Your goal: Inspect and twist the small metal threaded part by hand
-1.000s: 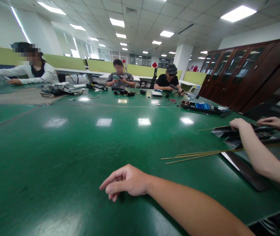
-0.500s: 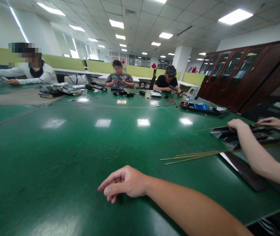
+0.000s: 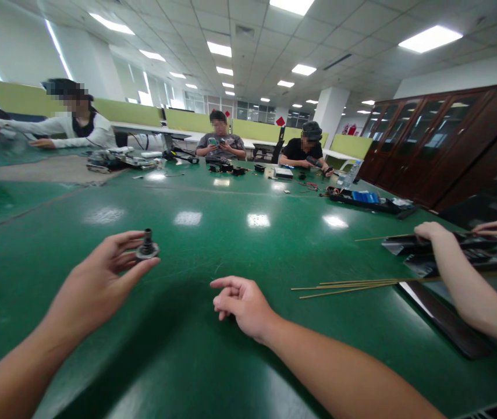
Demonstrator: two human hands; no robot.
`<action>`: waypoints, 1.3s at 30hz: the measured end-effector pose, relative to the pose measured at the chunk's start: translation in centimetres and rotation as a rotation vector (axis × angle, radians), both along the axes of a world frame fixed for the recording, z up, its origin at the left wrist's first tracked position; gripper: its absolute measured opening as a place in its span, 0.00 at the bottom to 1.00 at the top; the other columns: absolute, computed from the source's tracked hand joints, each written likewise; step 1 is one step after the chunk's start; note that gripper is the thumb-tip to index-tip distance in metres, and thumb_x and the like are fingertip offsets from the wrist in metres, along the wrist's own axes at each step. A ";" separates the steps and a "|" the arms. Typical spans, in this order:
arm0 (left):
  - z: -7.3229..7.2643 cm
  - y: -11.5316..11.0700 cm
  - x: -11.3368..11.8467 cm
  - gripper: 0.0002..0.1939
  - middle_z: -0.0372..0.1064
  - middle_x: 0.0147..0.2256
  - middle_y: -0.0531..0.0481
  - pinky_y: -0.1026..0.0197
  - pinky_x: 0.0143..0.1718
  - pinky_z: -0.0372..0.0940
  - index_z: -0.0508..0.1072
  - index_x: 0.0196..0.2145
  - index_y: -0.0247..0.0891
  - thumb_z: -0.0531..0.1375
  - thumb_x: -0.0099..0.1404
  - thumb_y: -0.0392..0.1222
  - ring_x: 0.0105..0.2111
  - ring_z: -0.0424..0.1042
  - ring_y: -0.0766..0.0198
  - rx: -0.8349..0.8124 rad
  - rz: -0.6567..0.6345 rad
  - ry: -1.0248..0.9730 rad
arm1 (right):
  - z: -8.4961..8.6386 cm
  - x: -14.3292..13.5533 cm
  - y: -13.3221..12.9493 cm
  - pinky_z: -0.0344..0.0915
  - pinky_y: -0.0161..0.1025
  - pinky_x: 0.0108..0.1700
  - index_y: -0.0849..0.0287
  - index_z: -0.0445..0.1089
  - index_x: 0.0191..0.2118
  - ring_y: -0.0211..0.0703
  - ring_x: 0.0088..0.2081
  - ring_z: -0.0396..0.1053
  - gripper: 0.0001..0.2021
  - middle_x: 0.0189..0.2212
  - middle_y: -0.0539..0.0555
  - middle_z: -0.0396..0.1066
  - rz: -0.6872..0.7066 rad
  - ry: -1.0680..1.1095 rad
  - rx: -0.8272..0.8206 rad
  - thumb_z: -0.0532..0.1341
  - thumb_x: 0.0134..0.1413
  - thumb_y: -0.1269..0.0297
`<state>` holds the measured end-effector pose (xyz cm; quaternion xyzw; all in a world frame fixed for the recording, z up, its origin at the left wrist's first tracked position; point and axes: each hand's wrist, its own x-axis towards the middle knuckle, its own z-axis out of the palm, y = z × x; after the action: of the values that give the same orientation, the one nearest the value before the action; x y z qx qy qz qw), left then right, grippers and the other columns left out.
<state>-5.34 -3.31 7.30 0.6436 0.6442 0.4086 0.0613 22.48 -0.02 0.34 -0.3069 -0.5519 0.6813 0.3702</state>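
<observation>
My left hand (image 3: pixel 104 279) is raised above the green table on the left, thumb and fingers closed around a small dark metal part (image 3: pixel 147 247). That part has a ringed stem pointing up and a wider, greyish round flange at its base; its exact kind is unclear. To the right, my right hand (image 3: pixel 244 305) is low over the tabletop (image 3: pixel 213 361). Its index finger stretches out while the others curl loosely, and nothing shows in it.
Thin brass-coloured rods (image 3: pixel 344 286) lie right of my right hand, beside a dark flat panel (image 3: pixel 444 320). A co-worker's hands (image 3: pixel 434 231) work at black channel pieces (image 3: pixel 401 244). Farther back are a black tray with blue items (image 3: pixel 364 198), electronic parts (image 3: pixel 226 169) and three seated people.
My left hand has come into view from the left with the metal part in it. My right hand appears farther right and slightly higher; the whole view has shifted somewhat.
</observation>
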 end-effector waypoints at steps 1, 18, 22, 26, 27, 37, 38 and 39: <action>-0.4 0.6 1.1 0.30 0.74 0.50 0.49 0.50 0.53 0.70 0.62 0.59 0.42 0.62 0.65 0.57 0.47 0.76 0.58 -0.019 -0.055 -0.029 | 0.0 0.0 0.3 0.61 0.33 0.29 0.62 0.72 0.50 0.33 0.24 0.68 0.20 0.27 0.48 0.71 -0.054 -0.005 0.021 0.67 0.49 0.68; -5.3 0.0 6.0 0.22 0.66 0.55 0.46 0.57 0.55 0.66 0.64 0.61 0.49 0.57 0.71 0.39 0.54 0.67 0.61 -0.006 -0.642 0.174 | -0.2 -0.2 -0.2 0.65 0.34 0.36 0.57 0.67 0.48 0.36 0.33 0.67 0.20 0.37 0.49 0.69 -0.053 -0.176 0.239 0.65 0.46 0.74; -5.8 0.3 5.9 0.24 0.68 0.55 0.46 0.55 0.57 0.66 0.62 0.61 0.49 0.59 0.70 0.43 0.55 0.69 0.59 -0.045 -0.557 0.124 | 0.0 -0.2 0.0 0.64 0.34 0.35 0.59 0.68 0.47 0.34 0.30 0.65 0.20 0.39 0.51 0.70 -0.042 -0.185 0.179 0.65 0.45 0.75; -6.2 0.5 5.2 0.25 0.69 0.56 0.49 0.54 0.58 0.66 0.62 0.61 0.50 0.61 0.68 0.47 0.55 0.70 0.59 -0.064 -0.497 0.142 | 0.3 -0.2 0.1 0.64 0.34 0.34 0.59 0.68 0.47 0.33 0.29 0.64 0.20 0.37 0.51 0.71 -0.030 -0.190 0.153 0.66 0.45 0.75; -6.3 0.6 5.0 0.26 0.69 0.56 0.49 0.54 0.59 0.65 0.62 0.61 0.51 0.61 0.68 0.47 0.56 0.69 0.59 -0.063 -0.489 0.150 | 0.3 -0.2 0.1 0.64 0.34 0.34 0.59 0.69 0.47 0.33 0.28 0.64 0.19 0.36 0.51 0.71 -0.038 -0.197 0.158 0.66 0.46 0.74; -6.7 1.4 5.4 0.26 0.69 0.56 0.51 0.56 0.58 0.66 0.60 0.62 0.53 0.60 0.69 0.47 0.55 0.70 0.62 -0.078 -0.512 0.192 | 0.6 -0.2 0.3 0.64 0.34 0.35 0.59 0.70 0.45 0.34 0.29 0.65 0.16 0.36 0.50 0.71 -0.084 -0.184 0.166 0.66 0.47 0.73; -6.8 1.5 5.5 0.26 0.69 0.56 0.52 0.56 0.58 0.66 0.60 0.62 0.54 0.60 0.69 0.47 0.55 0.70 0.62 -0.079 -0.517 0.196 | 0.6 -0.2 0.3 0.65 0.35 0.35 0.59 0.70 0.45 0.35 0.30 0.66 0.16 0.36 0.51 0.71 -0.093 -0.189 0.175 0.66 0.48 0.73; -7.0 1.6 5.6 0.26 0.69 0.56 0.52 0.56 0.57 0.67 0.60 0.62 0.54 0.60 0.69 0.47 0.55 0.70 0.62 -0.078 -0.519 0.196 | 0.5 -0.2 0.3 0.65 0.35 0.36 0.59 0.70 0.44 0.36 0.31 0.67 0.15 0.36 0.51 0.72 -0.103 -0.196 0.186 0.66 0.48 0.73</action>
<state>0.28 -1.72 0.34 0.8207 0.4760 0.2897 0.1260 22.30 0.24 0.89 -0.3641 -0.6296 0.5742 0.3760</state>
